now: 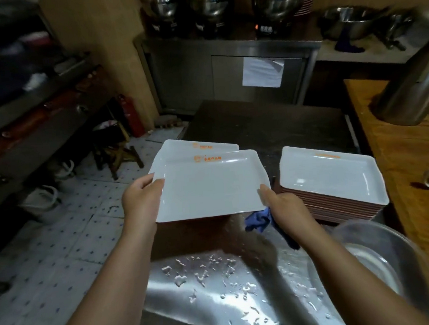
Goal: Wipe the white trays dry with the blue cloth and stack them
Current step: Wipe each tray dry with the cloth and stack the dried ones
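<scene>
Two white trays point(211, 188) are held up together over the wet steel counter point(217, 289), one behind the other, the far one point(182, 147) peeking out above and to the left. Each carries a small orange logo with orange writing along its far rim; the characters are too blurred to read. The near tray's long axis runs left to right, tipped slightly so that its face shows, the printed edge away from the person.

The left hand point(141, 196) grips the left short edge, thumb curled over the rim and fingers behind. The right hand point(286, 208) pinches the near right corner with its thumb on the face, and the blue cloth point(258, 220) hangs bunched from under that palm.

To the right, a stack of trays point(332, 179) stands on the counter, white face up, reddish undersides showing down its side, an orange line of print on the top tray's far rim, also unreadable. Its long axis likewise runs left to right.

A white sheet of paper point(261, 71) hangs on the steel cabinet point(184, 70) beyond; no writing can be made out on it.
</scene>
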